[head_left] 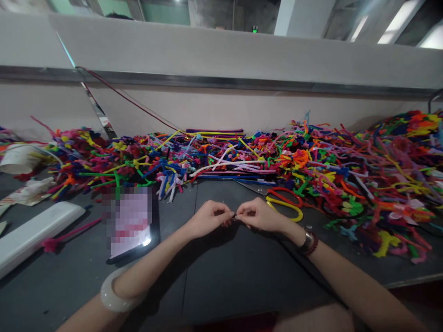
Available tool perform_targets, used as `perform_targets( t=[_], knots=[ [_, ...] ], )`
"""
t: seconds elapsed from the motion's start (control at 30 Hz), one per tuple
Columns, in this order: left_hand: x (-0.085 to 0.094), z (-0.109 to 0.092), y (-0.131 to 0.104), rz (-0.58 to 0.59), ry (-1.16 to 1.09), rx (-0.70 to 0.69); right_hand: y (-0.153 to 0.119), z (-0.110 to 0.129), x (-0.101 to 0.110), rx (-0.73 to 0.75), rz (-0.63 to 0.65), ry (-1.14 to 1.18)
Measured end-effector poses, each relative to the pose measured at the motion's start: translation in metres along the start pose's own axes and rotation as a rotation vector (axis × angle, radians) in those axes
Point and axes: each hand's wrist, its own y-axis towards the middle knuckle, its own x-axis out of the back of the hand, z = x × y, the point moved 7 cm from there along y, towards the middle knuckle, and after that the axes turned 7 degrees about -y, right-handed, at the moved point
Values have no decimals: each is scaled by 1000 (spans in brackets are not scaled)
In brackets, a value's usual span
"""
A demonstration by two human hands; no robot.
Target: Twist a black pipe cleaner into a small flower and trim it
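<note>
My left hand (212, 218) and my right hand (255, 215) meet fingertip to fingertip above the dark table (221, 276). Both are closed in a pinch. Between the fingertips is a small dark thing (235, 216), too small to make out. Just beyond my right hand lie scissors with red and yellow handles (294, 216). Behind both hands, white, pink and blue fuzzy sticks (238, 173) lie in front of a long, many-coloured heap.
A blurred lit tablet (133, 223) lies left of my left forearm. Farther left are a long white case (44, 230), a pink fuzzy piece (50, 244) and a tipped white cup (19, 159). Colourful fuzzy pieces (349, 203) spread along the right. A pale partition (214, 108) stands behind.
</note>
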Motion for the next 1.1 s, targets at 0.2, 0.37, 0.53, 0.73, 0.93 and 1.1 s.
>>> perform_targets(
  t=[0.2, 0.37, 0.53, 0.73, 0.93, 1.1],
  knots=[
    [2, 4, 1, -8, -57, 10, 0, 2, -1, 24, -44, -13],
    [5, 4, 2, -12, -56, 8, 1, -13, -8, -151, 60, 187],
    [8, -10, -3, -101, 102, -139, 2, -17, -3, -192, 26, 249],
    [4, -31, -11, -106, 368, -366, 2, -17, -9, -250, 129, 509],
    [5, -29, -11, -140, 447, -422, 1, -15, -14, -251, 194, 637],
    [4, -28, -11, -130, 431, -398, 1, -15, -14, -246, 221, 678]
  ],
)
